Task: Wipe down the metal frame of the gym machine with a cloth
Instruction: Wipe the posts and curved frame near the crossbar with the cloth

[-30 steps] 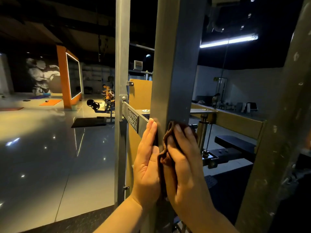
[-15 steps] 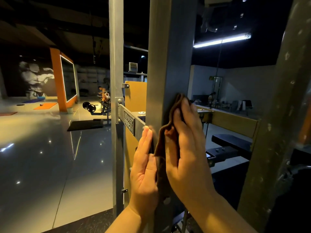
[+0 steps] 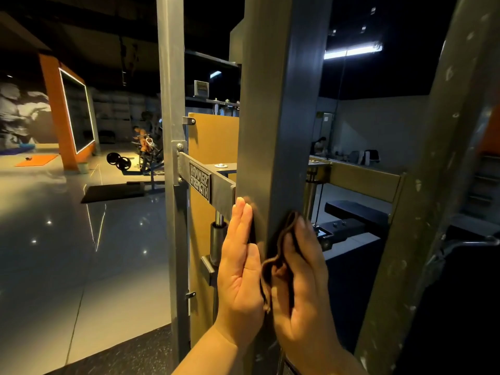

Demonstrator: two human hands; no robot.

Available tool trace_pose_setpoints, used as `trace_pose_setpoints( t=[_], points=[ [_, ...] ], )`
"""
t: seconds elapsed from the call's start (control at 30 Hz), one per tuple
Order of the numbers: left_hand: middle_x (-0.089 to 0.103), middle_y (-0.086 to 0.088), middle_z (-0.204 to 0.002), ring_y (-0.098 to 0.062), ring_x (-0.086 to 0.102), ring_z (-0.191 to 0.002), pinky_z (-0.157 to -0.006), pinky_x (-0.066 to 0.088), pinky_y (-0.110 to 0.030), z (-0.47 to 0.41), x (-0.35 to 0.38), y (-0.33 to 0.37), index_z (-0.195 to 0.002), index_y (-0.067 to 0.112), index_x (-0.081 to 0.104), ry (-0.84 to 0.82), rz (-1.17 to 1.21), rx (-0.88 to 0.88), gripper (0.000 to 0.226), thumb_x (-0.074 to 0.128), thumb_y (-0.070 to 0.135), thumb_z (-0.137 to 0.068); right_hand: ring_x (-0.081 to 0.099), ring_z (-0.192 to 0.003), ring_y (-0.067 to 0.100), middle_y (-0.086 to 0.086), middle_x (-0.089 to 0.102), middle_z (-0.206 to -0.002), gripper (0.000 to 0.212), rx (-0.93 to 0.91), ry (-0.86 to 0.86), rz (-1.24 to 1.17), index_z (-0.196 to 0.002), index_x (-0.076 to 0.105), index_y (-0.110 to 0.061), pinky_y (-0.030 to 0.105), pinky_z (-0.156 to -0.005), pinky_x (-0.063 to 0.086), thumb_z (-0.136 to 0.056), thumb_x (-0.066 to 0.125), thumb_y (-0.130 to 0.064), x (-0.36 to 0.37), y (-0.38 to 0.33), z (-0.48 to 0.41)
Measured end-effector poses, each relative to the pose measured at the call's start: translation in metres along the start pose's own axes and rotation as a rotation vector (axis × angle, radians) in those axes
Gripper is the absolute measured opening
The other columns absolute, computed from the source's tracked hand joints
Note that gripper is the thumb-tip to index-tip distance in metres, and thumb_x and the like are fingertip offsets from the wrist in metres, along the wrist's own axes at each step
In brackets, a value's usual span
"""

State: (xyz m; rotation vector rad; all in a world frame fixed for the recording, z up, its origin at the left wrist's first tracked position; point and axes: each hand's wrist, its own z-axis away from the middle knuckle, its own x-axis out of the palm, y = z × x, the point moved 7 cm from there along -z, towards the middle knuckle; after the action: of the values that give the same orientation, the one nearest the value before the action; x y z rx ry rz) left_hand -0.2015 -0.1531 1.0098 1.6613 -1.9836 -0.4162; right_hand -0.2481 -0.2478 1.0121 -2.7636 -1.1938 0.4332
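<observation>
A thick grey metal upright [image 3: 273,109] of the gym machine frame rises right in front of me. My left hand [image 3: 239,269] lies flat against its left face with straight fingers pointing up. My right hand [image 3: 303,288] presses a dark brown cloth [image 3: 278,263] against the post's right edge, fingers extended over the cloth. The cloth bunches between my two hands and part of it is hidden under my right palm.
A thinner grey post [image 3: 171,158] stands to the left, joined by a crossbar with a Hammer Strength plate [image 3: 199,181]. Another scuffed upright [image 3: 422,212] stands at the right. A black padded bench [image 3: 357,212] lies behind. Glossy floor [image 3: 67,253] spreads left, with distant equipment [image 3: 140,158].
My right hand slid the cloth up the post and has come back down to about the crossbar's height. My left hand stayed flat on the left face, shifting slightly.
</observation>
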Motion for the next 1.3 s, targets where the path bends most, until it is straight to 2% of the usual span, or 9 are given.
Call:
trace_pose_setpoints(
  t=[0.17,0.33,0.43,0.5,0.63,0.8,1.0,1.17,1.3],
  points=[
    [0.029,0.001,-0.170,-0.021,0.023,-0.159,-0.127,0.025,-0.053,0.006,-0.005,-0.005,-0.156,0.013,0.036,0.004,-0.032,-0.015,0.054,0.037,0.002,-0.103,0.019,-0.156,0.035,0.010,0.021,-0.168,0.055,0.058,0.013,0.011,-0.153,0.035,-0.003,0.056,-0.122,0.030,-0.102,0.053,-0.016,-0.006,-0.004,-0.022],
    [0.030,0.002,-0.170,-0.022,0.022,-0.159,-0.125,0.025,-0.060,0.009,-0.006,-0.007,-0.159,0.019,0.039,0.021,-0.009,-0.011,0.053,0.037,0.016,-0.106,0.023,-0.155,0.027,-0.001,0.020,-0.169,0.052,0.003,-0.023,0.080,-0.157,0.030,-0.014,0.042,-0.123,0.026,-0.111,0.035,-0.037,0.002,0.004,0.032],
    [0.031,0.001,-0.169,-0.022,0.022,-0.159,-0.124,0.025,-0.062,0.009,-0.005,-0.008,-0.159,0.020,0.039,0.021,-0.010,-0.001,0.054,0.036,0.017,-0.105,0.024,-0.155,0.030,0.000,0.021,-0.169,0.052,0.057,0.000,0.016,-0.158,0.029,-0.015,0.052,-0.119,0.032,-0.111,0.036,-0.037,0.007,0.012,0.039],
    [0.030,0.001,-0.169,-0.022,0.023,-0.159,-0.125,0.026,-0.059,0.009,-0.005,-0.007,-0.157,0.016,0.037,0.007,-0.013,0.006,0.051,0.037,0.015,-0.106,0.020,-0.155,0.039,0.005,0.017,-0.169,0.055,0.054,-0.012,-0.013,-0.156,0.027,-0.009,0.059,-0.119,0.033,-0.109,0.048,-0.024,0.008,0.009,0.031],
    [0.028,0.000,-0.171,-0.024,0.020,-0.159,-0.125,0.024,-0.061,0.011,-0.005,-0.009,-0.158,0.016,0.036,-0.023,0.003,0.017,0.052,0.037,0.014,-0.106,0.017,-0.156,0.036,0.011,0.019,-0.168,0.057,0.044,-0.040,0.019,-0.154,0.032,0.002,0.045,-0.125,0.027,-0.103,0.052,-0.014,-0.006,-0.005,-0.013],
    [0.028,-0.002,-0.170,-0.027,0.020,-0.159,-0.124,0.023,-0.064,0.019,-0.008,-0.015,-0.160,0.021,0.035,-0.024,-0.018,0.037,0.055,0.037,0.014,-0.105,0.018,-0.156,0.036,0.012,0.021,-0.167,0.052,0.025,-0.052,-0.009,-0.151,0.035,0.003,0.048,-0.125,0.025,-0.105,0.050,-0.015,-0.005,-0.001,-0.013],
    [0.030,0.001,-0.170,-0.024,0.022,-0.159,-0.128,0.024,-0.047,0.022,-0.008,-0.016,-0.156,0.013,0.036,-0.016,-0.043,0.019,0.051,0.035,0.014,-0.105,0.021,-0.155,0.036,-0.001,0.021,-0.169,0.045,0.108,-0.060,-0.084,-0.151,0.036,-0.011,0.055,-0.123,0.027,-0.110,0.041,-0.029,0.002,0.015,0.053],
    [0.029,-0.007,-0.169,-0.027,0.022,-0.159,-0.127,0.023,-0.055,0.025,-0.008,-0.016,-0.156,0.012,0.035,-0.030,-0.030,0.024,0.051,0.035,0.013,-0.105,0.020,-0.155,0.039,0.008,0.027,-0.166,0.047,0.019,-0.054,-0.004,-0.142,0.047,-0.006,0.047,-0.126,0.023,-0.097,0.051,-0.015,-0.002,-0.002,0.022],
    [0.029,-0.004,-0.170,-0.027,0.021,-0.159,-0.127,0.021,-0.059,0.031,-0.010,-0.020,-0.161,0.021,0.035,-0.030,-0.010,0.022,0.057,0.035,0.014,-0.104,0.017,-0.156,0.037,0.002,0.023,-0.168,0.049,-0.023,-0.130,0.023,-0.147,0.043,-0.010,0.053,-0.126,0.021,-0.099,0.048,-0.019,0.000,0.001,0.037]
  ],
)
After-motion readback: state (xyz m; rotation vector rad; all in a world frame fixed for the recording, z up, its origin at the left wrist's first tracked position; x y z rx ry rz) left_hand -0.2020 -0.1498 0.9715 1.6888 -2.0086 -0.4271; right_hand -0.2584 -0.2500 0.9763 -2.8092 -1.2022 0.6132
